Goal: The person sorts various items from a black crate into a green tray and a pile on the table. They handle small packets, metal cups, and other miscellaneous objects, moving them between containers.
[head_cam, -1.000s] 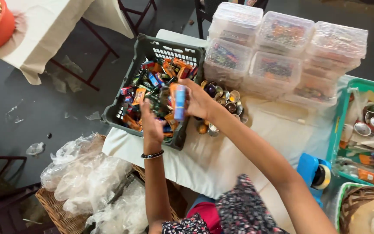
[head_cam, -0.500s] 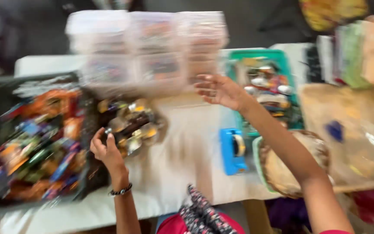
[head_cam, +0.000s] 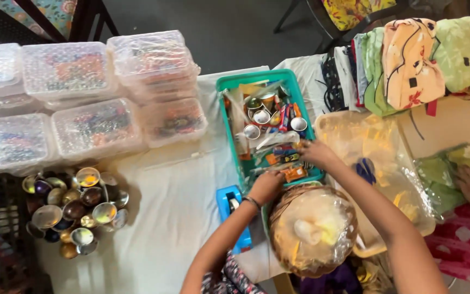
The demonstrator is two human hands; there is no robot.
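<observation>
Both hands work at the near end of a teal tray (head_cam: pixel 221 83) on the white-clothed surface (head_cam: pixel 175 218). The left hand (head_cam: pixel 266 187) is curled at the tray's near rim; whether it grips anything I cannot tell. The right hand (head_cam: pixel 315 153) reaches in with fingers bent over small packets (head_cam: pixel 286 158); its grasp is hidden too. Just beside the wrists sits a wrapped basket (head_cam: pixel 312 228). Left of the tray lie stacked clear boxes (head_cam: pixel 99 128) and a heap of metal cups (head_cam: pixel 77 209).
</observation>
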